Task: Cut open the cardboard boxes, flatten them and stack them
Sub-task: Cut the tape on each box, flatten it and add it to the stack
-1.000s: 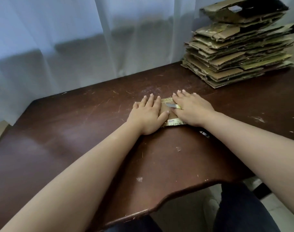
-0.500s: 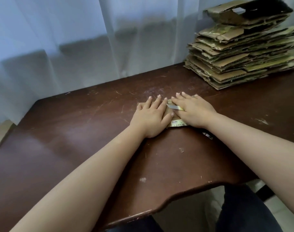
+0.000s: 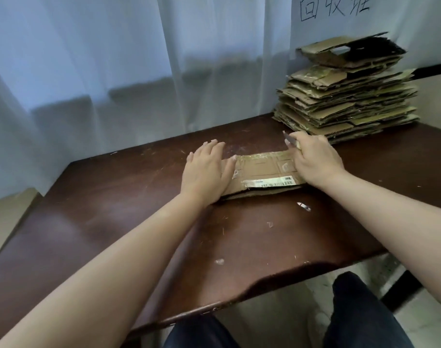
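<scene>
1. The dark wooden table (image 3: 114, 209) lies under both hands, and its near edge is in front of the person's knees.
2. The stack of flattened boxes (image 3: 345, 106) stands on the table, beyond the right hand and a little to its right.
3. The flattened cardboard box (image 3: 262, 172) lies on the table between the two hands, with a white label on its near side.
4. The left hand (image 3: 205, 169) presses the left end of the box with straight fingers.
5. The right hand (image 3: 315, 162) rests on the right end, and its fingers are curled around a small knife (image 3: 289, 140).
6. A small scrap (image 3: 303, 206) lies on the table, just nearer than the right hand.
</scene>
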Action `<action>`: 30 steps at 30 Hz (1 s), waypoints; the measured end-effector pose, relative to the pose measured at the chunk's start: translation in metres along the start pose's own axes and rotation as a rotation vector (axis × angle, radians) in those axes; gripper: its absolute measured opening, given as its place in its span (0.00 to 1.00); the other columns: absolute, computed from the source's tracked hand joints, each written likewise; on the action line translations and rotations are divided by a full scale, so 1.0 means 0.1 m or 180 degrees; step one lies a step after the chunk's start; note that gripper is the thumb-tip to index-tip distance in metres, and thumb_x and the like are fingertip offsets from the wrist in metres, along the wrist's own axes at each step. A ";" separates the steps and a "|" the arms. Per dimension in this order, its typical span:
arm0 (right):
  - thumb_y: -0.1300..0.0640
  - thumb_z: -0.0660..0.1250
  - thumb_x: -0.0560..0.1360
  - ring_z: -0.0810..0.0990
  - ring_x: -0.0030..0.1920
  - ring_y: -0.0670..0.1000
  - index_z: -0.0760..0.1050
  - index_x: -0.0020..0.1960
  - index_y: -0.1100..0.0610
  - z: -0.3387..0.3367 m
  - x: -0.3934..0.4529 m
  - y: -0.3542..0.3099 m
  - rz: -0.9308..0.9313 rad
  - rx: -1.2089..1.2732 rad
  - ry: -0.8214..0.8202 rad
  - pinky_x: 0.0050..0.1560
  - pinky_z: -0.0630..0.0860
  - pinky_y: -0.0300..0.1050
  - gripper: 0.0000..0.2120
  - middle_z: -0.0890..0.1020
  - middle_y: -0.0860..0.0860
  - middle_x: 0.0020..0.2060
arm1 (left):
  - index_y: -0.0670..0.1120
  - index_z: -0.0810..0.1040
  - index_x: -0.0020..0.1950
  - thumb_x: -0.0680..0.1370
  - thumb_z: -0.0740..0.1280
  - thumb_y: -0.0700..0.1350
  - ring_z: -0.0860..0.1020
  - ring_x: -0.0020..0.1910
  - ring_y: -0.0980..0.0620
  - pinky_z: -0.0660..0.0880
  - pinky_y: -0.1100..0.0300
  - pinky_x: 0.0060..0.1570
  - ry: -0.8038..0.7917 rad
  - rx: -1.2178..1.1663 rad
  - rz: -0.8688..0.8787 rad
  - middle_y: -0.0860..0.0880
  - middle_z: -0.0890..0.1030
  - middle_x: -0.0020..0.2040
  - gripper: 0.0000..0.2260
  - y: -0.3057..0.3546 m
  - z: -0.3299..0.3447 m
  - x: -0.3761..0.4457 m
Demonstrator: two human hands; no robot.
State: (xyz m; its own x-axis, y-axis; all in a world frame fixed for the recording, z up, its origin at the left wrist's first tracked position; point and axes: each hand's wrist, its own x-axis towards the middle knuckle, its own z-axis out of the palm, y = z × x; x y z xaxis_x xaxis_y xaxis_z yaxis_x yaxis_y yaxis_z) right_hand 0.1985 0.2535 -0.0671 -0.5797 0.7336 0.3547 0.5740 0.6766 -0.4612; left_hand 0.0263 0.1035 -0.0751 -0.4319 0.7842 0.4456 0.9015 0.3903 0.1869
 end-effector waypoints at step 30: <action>0.43 0.66 0.75 0.80 0.51 0.60 0.60 0.65 0.56 -0.59 0.04 0.22 0.0545 0.0206 0.0972 0.40 0.65 0.46 0.27 0.81 0.54 0.53 | 0.38 0.64 0.69 0.70 0.76 0.49 0.70 0.65 0.45 0.64 0.62 0.61 0.0451 -0.1296 -0.0195 0.42 0.72 0.63 0.35 0.66 -0.17 0.53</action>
State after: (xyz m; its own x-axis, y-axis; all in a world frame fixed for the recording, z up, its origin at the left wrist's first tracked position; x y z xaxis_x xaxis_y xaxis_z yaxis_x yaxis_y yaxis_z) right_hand 0.2433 0.2750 -0.0285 -0.2730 0.8279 0.4900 0.6044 0.5439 -0.5821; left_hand 0.0632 0.1625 -0.0239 -0.5026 0.6805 0.5332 0.8237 0.1897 0.5343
